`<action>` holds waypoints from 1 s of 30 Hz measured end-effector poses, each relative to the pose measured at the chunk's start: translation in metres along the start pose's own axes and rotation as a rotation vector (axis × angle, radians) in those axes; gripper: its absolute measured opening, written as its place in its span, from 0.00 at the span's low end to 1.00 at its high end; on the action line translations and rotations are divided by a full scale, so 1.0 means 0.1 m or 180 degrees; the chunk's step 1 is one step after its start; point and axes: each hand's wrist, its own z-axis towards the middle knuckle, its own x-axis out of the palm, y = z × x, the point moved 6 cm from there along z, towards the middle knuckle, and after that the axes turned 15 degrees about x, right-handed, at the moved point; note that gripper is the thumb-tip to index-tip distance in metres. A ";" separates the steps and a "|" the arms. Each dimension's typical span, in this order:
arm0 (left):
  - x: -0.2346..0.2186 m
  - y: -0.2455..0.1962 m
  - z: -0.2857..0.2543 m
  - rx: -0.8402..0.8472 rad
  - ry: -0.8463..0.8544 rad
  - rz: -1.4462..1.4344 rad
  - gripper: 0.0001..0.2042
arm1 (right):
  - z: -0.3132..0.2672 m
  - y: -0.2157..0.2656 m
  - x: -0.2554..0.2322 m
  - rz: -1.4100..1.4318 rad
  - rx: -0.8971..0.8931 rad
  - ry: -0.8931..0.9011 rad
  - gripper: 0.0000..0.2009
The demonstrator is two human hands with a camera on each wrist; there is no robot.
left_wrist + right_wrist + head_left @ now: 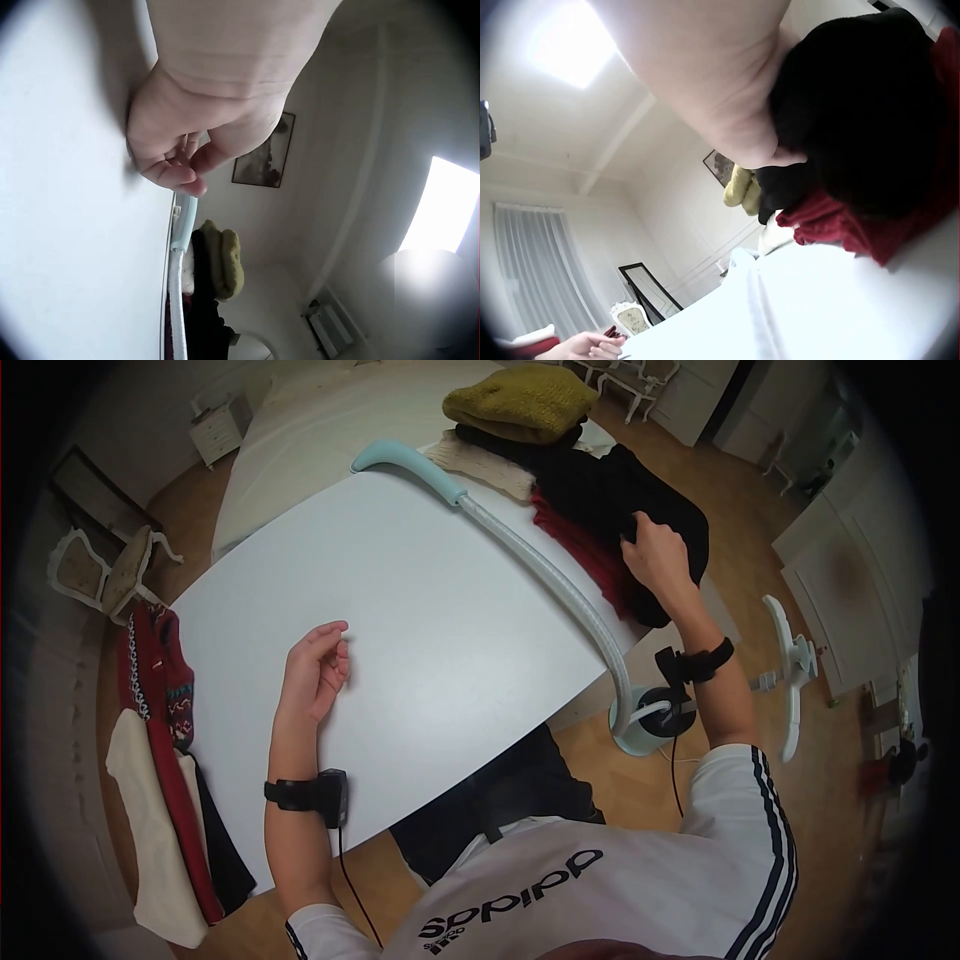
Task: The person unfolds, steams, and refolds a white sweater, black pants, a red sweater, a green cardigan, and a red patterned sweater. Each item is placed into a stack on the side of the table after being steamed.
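Observation:
My left hand (318,672) rests on the white table (440,610), its fingers loosely curled around nothing; in the left wrist view the same hand (202,127) lies side-down on the tabletop. At the table's right side my right hand (660,560) grips a black garment (620,490), which lies over a red garment (580,550). In the right wrist view black cloth (855,112) hides most of the fingers of the right hand (735,112). A folded olive knit (520,402) tops the pile's far end, near a cream knit (485,465).
A pale blue handle (410,463) with a long grey hose (545,570) arches across the table to a steamer base (645,725) by the right edge. Red (160,700) and cream clothes (150,840) hang over the left edge. A white stand part (795,670) is at right.

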 end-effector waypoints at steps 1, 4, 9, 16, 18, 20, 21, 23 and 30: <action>0.01 -0.01 -0.01 0.0024 0.0049 0.0006 0.12 | 0.06 -0.07 -0.03 0.0031 -0.0023 -0.0057 0.20; 0.03 -0.01 -0.02 0.0052 0.0037 0.0042 0.12 | 0.31 -0.29 -0.19 0.0370 0.0095 -0.0207 0.24; 0.07 -0.01 -0.02 0.0052 0.0017 0.0089 0.12 | 0.64 -0.49 -0.61 0.0736 0.0432 -0.0469 0.27; 0.11 -0.03 -0.05 0.0099 -0.0072 0.0222 0.12 | 0.46 -0.12 -1.60 0.1853 0.0160 -0.1650 0.21; 0.08 0.01 -0.02 0.0106 -0.0015 0.0099 0.11 | 0.28 0.18 -1.65 0.2477 -0.0138 -0.1544 0.19; 0.04 0.04 0.03 0.0080 0.0251 0.0170 0.13 | 0.03 0.63 -1.66 0.2887 -0.0792 -0.1250 0.19; 0.03 0.05 0.02 0.0088 0.0291 0.0196 0.13 | -0.07 0.84 -1.58 0.2838 -0.1021 -0.1082 0.21; 0.13 0.04 -0.04 -0.0110 0.0516 0.0114 0.21 | -0.31 1.30 -1.41 0.2714 -0.1257 -0.0494 0.24; 0.33 0.09 -0.28 -0.0221 0.0914 0.0017 0.34 | -0.98 2.45 -0.86 0.2418 -0.2335 0.0268 0.21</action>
